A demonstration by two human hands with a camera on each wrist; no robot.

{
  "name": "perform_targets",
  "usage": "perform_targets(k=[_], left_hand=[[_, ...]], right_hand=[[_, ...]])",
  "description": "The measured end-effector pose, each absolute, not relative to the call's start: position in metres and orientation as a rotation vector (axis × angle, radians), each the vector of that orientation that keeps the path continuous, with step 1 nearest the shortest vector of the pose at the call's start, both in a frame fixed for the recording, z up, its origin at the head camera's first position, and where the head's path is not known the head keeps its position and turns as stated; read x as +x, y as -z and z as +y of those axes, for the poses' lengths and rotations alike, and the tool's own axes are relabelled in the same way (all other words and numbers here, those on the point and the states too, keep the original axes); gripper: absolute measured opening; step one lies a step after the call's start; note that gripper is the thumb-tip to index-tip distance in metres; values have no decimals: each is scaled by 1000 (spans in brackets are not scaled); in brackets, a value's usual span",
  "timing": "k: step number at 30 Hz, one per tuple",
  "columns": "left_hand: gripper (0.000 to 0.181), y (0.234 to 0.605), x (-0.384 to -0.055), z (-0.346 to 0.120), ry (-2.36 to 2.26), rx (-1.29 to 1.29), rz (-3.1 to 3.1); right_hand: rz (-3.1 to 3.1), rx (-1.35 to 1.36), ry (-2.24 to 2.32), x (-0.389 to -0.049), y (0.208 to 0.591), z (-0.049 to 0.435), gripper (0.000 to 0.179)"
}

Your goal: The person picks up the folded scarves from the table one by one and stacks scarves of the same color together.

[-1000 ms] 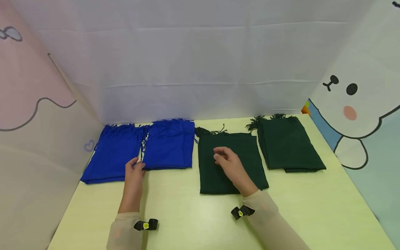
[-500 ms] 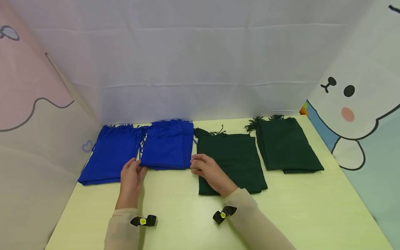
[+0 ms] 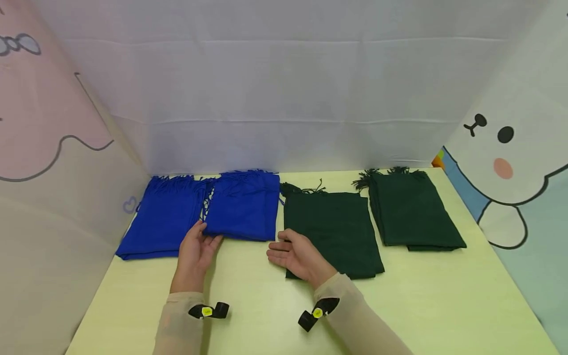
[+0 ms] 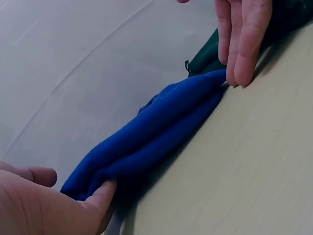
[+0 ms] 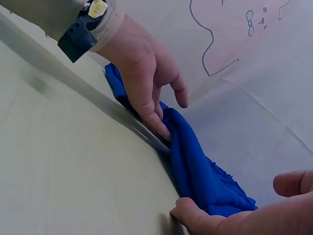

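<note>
A folded blue fringed scarf point(image 3: 243, 209) lies between my hands, its fringe toward the back wall. At its front left corner is my left hand point(image 3: 193, 259), palm turned inward. In the left wrist view, that hand's fingers touch the front fold of the scarf point(image 4: 146, 132), and the thumb stands apart above. My right hand point(image 3: 303, 259) is near the front right corner, fingers extended and overlapping the edge of a dark green scarf point(image 3: 330, 222). In the right wrist view, its fingertips are right at the blue scarf's point(image 5: 190, 156) front edge, thumb spread away.
Another folded blue scarf point(image 3: 166, 217) lies at the far left, close to the side wall. A second dark green scarf point(image 3: 412, 212) lies on the right. A white cloth wall point(image 3: 284, 98) stands behind the pale yellow table point(image 3: 248, 315).
My right hand has moved left and toward me, from above the green scarf to the blue scarf's front right corner. My left hand has turned its palm inward at the front left corner.
</note>
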State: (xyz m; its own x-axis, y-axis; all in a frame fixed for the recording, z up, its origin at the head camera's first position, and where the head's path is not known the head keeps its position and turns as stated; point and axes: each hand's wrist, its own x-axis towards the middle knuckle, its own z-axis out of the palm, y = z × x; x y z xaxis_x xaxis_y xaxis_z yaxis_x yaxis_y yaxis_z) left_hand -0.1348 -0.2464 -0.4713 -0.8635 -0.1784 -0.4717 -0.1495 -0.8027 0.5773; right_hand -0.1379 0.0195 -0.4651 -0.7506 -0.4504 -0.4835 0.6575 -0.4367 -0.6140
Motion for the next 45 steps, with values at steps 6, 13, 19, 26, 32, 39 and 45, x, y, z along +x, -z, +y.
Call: perform_targets(k=[6,13,19,26,32,39,45], left_hand=[[59,473,-140,-246,2908,862,-779],[68,476,-144,-235,2965,868,-798],[60,476,-144,-224,2969,888,-893],[68,477,-148,-223,2988,907,-791],[66,477,-151,-222,3036,901,-671],[65,476,-151,-220,3091,828,-518],[66,475,-149,-218,3098,844,-428]], right_hand=[[1040,335,2176,-134,470,16,58],[912,369,2151,-136,472,12,63],[855,393,2152,-139,474,10,62],[802,391,2158,-145,479,8,63],[770,419,2181,-150,483,6,62],[748,458,2202,-152,484,6,66],[774,450,2209,-155,487,3,67]])
